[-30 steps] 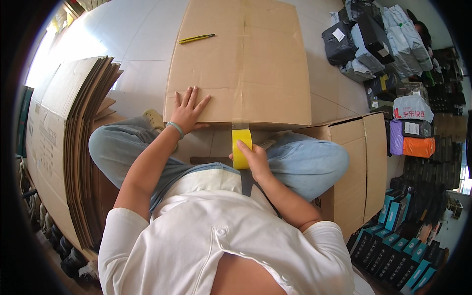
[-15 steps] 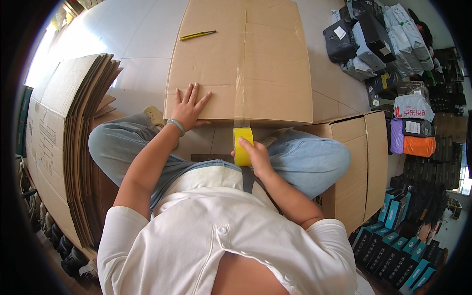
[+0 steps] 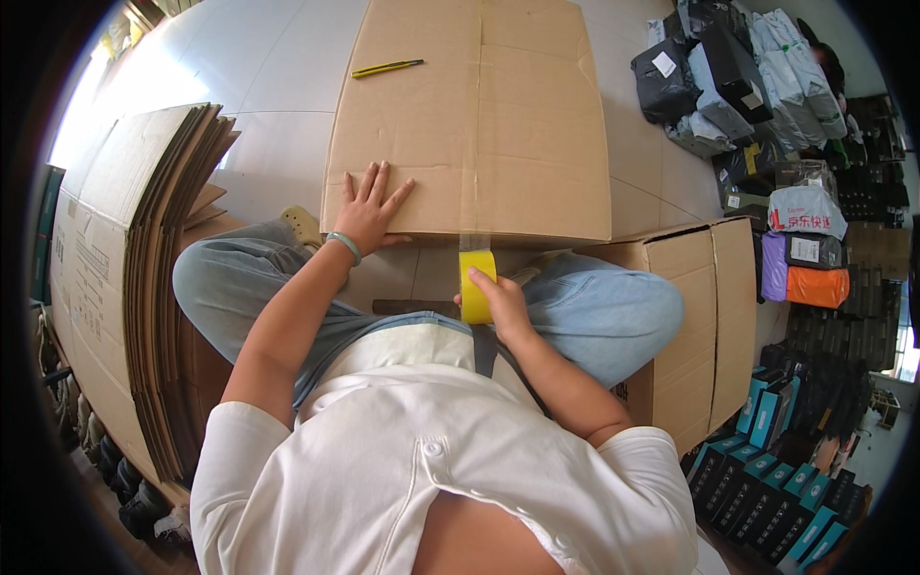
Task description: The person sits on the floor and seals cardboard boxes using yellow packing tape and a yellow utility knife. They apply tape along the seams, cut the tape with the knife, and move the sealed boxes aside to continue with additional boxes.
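Observation:
A large cardboard box (image 3: pixel 546 144) stands in front of my crossed legs, with a strip of clear tape (image 3: pixel 471 134) along its middle seam. My left hand (image 3: pixel 367 209) lies flat on the near left part of its top, fingers spread. Just off the near edge, my right hand (image 3: pixel 498 302) grips a roll of yellow tape (image 3: pixel 476 287), thumb on its face. From the roll, the tape runs up to the box edge and joins the strip on top. A yellow and black utility knife (image 3: pixel 387 69) rests on the far left of the box top.
Flattened cardboard boxes (image 3: pixel 105 259) stand stacked at my left. An open cardboard box (image 3: pixel 704 326) sits by my right knee. Bagged parcels (image 3: pixel 671 81) are piled at the far right, and black and teal boxes (image 3: pixel 767 489) line the lower right.
My right hand and the tape roll have shifted very slightly to the right and nearer me. My left hand stays in place on the box.

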Action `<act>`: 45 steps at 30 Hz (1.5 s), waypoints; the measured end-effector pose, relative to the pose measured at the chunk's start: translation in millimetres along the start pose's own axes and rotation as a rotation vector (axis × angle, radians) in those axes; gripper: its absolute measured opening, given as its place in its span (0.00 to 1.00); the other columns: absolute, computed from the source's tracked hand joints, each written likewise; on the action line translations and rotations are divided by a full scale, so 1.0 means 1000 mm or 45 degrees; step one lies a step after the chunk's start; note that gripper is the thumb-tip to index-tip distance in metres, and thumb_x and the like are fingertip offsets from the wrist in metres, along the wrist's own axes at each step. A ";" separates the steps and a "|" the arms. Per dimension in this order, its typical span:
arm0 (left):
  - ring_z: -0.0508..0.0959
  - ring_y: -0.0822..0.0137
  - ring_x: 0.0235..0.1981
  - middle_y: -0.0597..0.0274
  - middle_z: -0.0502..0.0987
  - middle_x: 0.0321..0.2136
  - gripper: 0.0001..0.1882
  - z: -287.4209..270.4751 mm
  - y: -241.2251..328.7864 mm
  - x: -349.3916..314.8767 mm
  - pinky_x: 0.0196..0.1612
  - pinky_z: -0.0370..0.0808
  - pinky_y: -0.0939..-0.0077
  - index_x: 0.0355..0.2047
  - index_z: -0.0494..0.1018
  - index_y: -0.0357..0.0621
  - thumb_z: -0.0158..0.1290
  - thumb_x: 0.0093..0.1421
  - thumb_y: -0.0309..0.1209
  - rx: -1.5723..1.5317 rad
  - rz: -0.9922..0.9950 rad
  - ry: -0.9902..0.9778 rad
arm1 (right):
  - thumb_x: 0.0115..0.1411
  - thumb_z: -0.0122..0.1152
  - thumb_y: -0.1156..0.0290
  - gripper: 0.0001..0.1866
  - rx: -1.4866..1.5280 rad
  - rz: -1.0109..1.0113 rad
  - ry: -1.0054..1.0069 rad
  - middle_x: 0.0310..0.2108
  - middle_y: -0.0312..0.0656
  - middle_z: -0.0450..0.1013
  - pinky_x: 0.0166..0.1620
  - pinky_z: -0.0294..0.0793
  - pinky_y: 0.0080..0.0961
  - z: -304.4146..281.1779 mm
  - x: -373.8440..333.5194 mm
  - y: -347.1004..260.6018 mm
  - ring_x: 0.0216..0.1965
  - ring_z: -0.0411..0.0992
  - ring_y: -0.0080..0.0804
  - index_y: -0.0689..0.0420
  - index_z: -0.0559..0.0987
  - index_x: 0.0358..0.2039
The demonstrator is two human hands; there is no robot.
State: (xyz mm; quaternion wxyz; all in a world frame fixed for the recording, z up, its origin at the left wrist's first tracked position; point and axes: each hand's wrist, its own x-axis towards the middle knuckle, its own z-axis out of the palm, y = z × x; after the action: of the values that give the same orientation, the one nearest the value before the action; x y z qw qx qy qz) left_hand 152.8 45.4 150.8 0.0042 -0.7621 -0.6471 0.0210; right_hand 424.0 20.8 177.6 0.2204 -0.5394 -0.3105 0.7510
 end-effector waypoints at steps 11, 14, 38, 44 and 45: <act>0.46 0.45 0.66 0.44 0.45 0.65 0.53 -0.004 0.000 0.000 0.61 0.42 0.33 0.66 0.45 0.64 0.57 0.44 0.61 -0.065 -0.016 -0.067 | 0.58 0.57 0.59 0.18 0.037 0.085 -0.013 0.26 0.47 0.77 0.31 0.74 0.22 -0.006 0.012 0.003 0.26 0.76 0.30 0.65 0.76 0.34; 0.42 0.45 0.67 0.43 0.44 0.65 0.50 -0.025 0.003 0.006 0.62 0.37 0.35 0.66 0.47 0.61 0.54 0.48 0.61 -0.181 -0.044 -0.292 | 0.58 0.57 0.58 0.19 0.002 0.020 -0.011 0.26 0.47 0.77 0.32 0.74 0.23 -0.010 0.023 0.014 0.26 0.76 0.31 0.65 0.77 0.34; 0.41 0.59 0.68 0.52 0.43 0.67 0.31 0.027 0.017 0.336 0.68 0.39 0.65 0.66 0.43 0.42 0.26 0.67 0.45 -0.212 -0.038 0.125 | 0.51 0.59 0.45 0.27 -0.272 0.261 0.081 0.25 0.42 0.77 0.35 0.71 0.25 -0.018 0.081 0.058 0.29 0.75 0.30 0.62 0.80 0.30; 0.42 0.57 0.68 0.50 0.43 0.67 0.30 0.024 0.051 0.243 0.68 0.38 0.65 0.66 0.44 0.42 0.27 0.67 0.44 -0.271 0.173 0.082 | 0.50 0.58 0.44 0.29 -0.403 0.314 0.016 0.24 0.46 0.77 0.35 0.72 0.30 -0.021 0.082 0.059 0.28 0.76 0.36 0.63 0.80 0.29; 0.42 0.57 0.68 0.49 0.43 0.66 0.30 0.024 0.059 0.224 0.68 0.39 0.64 0.66 0.44 0.42 0.28 0.67 0.44 -0.272 0.196 0.056 | 0.50 0.58 0.44 0.29 -0.464 0.284 0.022 0.25 0.47 0.77 0.35 0.73 0.31 -0.022 0.083 0.055 0.29 0.76 0.37 0.63 0.80 0.30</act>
State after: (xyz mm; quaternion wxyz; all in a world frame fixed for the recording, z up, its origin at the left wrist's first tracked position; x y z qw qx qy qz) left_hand 246.3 256.7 119.4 -0.0643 -0.8059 -0.5850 -0.0644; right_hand 418.6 41.9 78.1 0.0375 -0.6078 -0.3775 0.6976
